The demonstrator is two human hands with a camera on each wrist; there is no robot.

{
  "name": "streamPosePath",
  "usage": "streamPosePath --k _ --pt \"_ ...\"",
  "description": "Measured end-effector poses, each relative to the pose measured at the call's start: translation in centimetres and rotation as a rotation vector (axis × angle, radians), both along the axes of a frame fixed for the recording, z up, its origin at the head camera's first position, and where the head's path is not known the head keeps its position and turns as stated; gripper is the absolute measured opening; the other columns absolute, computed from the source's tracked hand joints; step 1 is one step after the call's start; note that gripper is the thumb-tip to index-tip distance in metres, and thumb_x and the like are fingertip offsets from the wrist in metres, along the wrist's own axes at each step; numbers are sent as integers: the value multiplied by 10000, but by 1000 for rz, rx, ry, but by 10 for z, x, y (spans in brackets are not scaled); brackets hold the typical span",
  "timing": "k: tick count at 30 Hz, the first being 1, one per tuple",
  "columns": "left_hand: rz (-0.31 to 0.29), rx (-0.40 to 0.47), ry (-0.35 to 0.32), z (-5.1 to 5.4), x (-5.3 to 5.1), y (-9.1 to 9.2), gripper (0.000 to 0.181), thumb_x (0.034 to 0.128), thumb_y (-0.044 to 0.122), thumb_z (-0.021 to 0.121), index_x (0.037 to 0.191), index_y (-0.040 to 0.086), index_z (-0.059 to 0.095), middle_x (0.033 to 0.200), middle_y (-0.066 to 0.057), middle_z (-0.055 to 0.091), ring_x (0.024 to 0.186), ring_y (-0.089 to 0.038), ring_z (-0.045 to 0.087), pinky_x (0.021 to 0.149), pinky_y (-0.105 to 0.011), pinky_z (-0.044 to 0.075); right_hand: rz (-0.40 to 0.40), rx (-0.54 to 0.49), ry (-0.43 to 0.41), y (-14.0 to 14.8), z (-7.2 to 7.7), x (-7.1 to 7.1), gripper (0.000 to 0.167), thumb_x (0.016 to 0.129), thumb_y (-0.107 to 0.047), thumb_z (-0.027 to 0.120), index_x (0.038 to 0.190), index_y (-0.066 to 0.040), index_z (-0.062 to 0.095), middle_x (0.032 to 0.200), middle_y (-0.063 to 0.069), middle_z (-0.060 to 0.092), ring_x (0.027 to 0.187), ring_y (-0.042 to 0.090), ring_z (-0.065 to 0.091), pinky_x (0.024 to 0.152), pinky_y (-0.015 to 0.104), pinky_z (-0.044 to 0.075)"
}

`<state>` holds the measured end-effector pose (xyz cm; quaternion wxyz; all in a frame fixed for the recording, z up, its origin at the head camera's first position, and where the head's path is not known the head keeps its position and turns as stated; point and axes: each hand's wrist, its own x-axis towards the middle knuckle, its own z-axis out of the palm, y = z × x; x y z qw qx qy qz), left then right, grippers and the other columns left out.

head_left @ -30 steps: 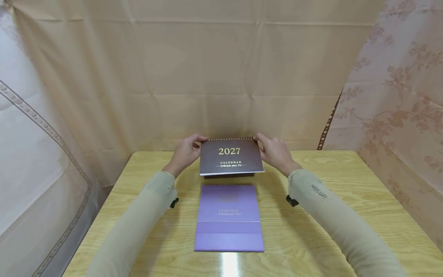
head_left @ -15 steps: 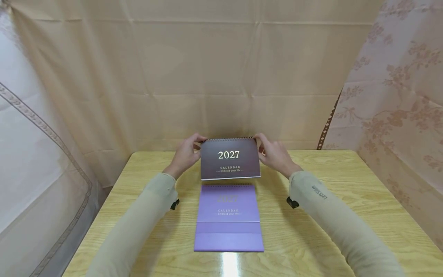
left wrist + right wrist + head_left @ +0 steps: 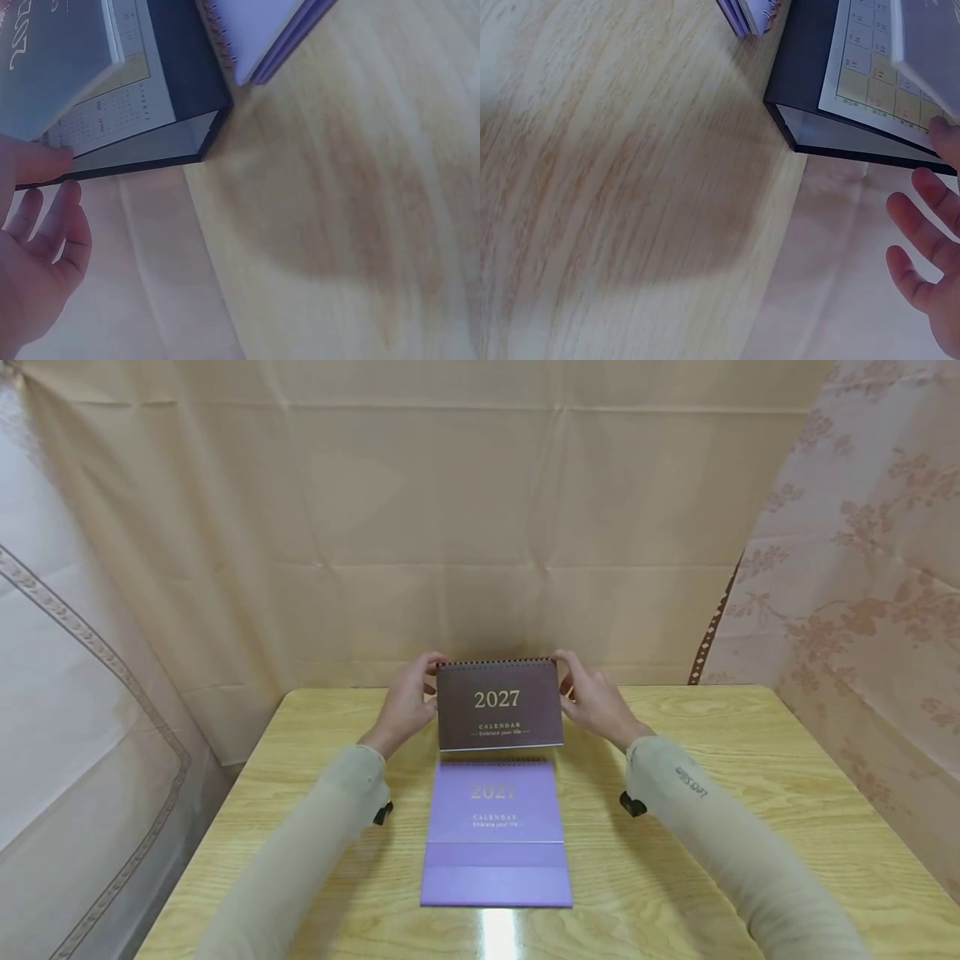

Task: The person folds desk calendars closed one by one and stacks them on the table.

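Note:
A dark brown 2027 desk calendar stands tilted at the back of the table, cover facing me. Its upper left corner by the spiral binding is gripped by my left hand, and its upper right corner by my right hand. In both wrist views the front pages hang away from a printed month page, above the dark folded stand. The fingertips behind the calendar are partly hidden. Just in front lies a purple 2027 desk calendar, its spiral edge toward the brown one.
The wood-grain table has its back edge close behind the brown calendar. A beige cloth hangs behind it. Patterned cloths hang at the left and right.
The brown calendar's front cover has swung down and toward the stand, so its face is now steeper. Both hands stay at its upper corners with slight shifts. The purple calendar has not moved.

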<state>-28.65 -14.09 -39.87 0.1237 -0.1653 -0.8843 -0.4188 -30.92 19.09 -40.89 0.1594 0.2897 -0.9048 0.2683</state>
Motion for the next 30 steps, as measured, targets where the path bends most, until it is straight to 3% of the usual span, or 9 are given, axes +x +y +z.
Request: streamPosePath --k 6,13,20,30 --pt "61 -52 -43 -8 5 -5 719 822 -116 688 1468 71 434 1233 -190 593 919 -314 655 825 -423 571 6 -11 -50 0 -4 2 690 918 -12 687 1493 -122 321 860 91 703 689 206 675 605 353 568" --pt "116 -128 -84 -13 9 -8 392 902 70 709 1224 11 494 1099 -151 641 938 -301 655 825 -431 540 31 -47 -129 1 -9 2 757 940 -28 693 1533 -151 240 917 143 709 777 258 703 645 390 579" --pt "34 -162 -65 -19 10 -10 130 904 26 681 981 46 578 969 -109 698 907 -276 667 783 -412 539 43 -66 -169 1 -14 3 809 943 0 685 1564 -133 185 961 141 701 837 267 699 690 396 585" --pt "-28 -93 -126 -20 14 -14 142 904 -17 652 1026 34 599 989 -102 689 958 -294 664 817 -402 561 15 -60 -233 0 -17 5 830 956 14 644 1586 -139 125 1027 165 690 882 283 693 726 400 594"
